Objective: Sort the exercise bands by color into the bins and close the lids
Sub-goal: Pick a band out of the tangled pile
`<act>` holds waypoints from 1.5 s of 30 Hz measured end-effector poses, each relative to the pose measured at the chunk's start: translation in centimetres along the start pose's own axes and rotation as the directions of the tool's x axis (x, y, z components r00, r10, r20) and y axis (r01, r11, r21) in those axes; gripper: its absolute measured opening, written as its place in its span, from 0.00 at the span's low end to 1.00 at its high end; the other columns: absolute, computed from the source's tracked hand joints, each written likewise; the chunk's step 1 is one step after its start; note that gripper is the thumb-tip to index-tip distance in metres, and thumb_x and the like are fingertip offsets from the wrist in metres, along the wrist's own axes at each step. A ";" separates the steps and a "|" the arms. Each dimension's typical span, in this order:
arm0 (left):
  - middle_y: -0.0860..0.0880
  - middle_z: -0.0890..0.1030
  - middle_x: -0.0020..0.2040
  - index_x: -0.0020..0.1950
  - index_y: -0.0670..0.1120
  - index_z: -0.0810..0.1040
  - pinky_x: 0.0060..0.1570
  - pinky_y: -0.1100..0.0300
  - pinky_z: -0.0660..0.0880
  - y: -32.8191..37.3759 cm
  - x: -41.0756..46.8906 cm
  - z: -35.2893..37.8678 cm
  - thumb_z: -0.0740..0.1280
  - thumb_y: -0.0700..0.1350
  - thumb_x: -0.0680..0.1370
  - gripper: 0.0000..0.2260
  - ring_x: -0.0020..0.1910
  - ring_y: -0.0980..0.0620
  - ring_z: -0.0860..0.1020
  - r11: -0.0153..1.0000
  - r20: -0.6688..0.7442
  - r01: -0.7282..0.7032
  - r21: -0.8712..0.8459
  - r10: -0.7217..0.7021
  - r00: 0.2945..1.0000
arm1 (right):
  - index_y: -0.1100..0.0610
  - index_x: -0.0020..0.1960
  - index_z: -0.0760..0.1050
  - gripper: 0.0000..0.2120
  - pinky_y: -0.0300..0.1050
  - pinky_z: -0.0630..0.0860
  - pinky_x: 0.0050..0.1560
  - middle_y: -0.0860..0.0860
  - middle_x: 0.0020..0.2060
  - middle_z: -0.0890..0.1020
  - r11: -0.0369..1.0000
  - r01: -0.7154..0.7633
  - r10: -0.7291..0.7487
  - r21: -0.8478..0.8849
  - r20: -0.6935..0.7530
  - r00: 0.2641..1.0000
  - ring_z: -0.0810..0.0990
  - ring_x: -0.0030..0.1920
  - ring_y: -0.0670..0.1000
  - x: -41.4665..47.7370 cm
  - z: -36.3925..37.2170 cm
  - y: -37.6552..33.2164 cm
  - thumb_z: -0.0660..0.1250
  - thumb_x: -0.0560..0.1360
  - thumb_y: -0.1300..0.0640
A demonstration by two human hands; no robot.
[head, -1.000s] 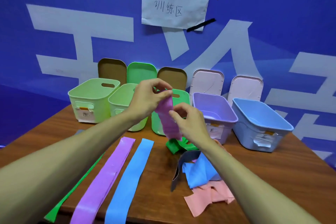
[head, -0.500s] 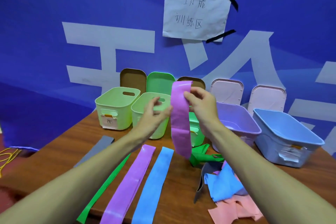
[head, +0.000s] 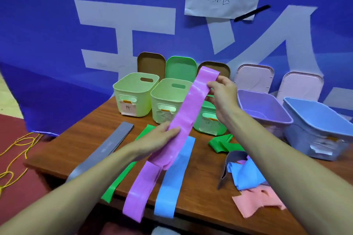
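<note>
A pink-purple band (head: pixel 188 108) is stretched slantwise above the table. My right hand (head: pixel 222 92) pinches its upper end and my left hand (head: pixel 162 139) grips its lower part. Flat on the table lie a second purple band (head: pixel 141 191), a blue band (head: pixel 172 183), a green band (head: pixel 118 181) and a grey band (head: pixel 107 147). A heap at the right holds a crumpled green band (head: pixel 222 144), a grey band (head: pixel 227 164), a blue band (head: pixel 246 175) and a salmon band (head: pixel 256 202). Open bins stand behind: pale green (head: pixel 133 97), pale green (head: pixel 168 101), green (head: pixel 208 124), purple (head: pixel 263 107), blue (head: pixel 315 128).
Several lids lean on the blue backdrop behind the bins: brown (head: pixel 150 64), green (head: pixel 180 67), brown (head: pixel 223 66), pale pink (head: pixel 254 77) and pale pink (head: pixel 303 86). Yellow cord (head: pixel 17 150) lies on the red floor at left. The table's front edge runs under the flat bands.
The purple band has been pulled out long. My left hand slid down it toward the table while my right hand kept the top end raised. The view shifted left.
</note>
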State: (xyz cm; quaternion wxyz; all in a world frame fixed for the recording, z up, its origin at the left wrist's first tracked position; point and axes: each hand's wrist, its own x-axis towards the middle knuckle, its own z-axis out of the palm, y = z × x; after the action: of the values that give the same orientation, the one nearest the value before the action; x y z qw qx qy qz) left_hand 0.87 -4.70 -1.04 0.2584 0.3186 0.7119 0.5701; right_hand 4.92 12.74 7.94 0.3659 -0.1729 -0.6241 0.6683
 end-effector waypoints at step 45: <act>0.46 0.72 0.63 0.63 0.49 0.76 0.68 0.40 0.54 -4.2 0.3 -0.4 0.63 0.45 0.76 0.15 0.68 0.43 0.62 0.140 0.056 -0.003 0.990 -0.380 0.923 | 0.54 0.40 0.81 0.06 0.39 0.70 0.38 0.54 0.38 0.82 0.352 0.125 0.327 -0.928 0.247 0.912 0.78 0.41 0.51 -0.4 -4.4 10.1 0.67 0.70 0.62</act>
State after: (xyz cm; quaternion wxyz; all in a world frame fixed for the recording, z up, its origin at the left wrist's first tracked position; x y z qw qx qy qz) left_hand -0.27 -5.32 -5.11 0.1646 0.3962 0.8958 -0.1161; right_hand 5.43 16.03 -2.55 0.0269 -0.2507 -0.9381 0.2376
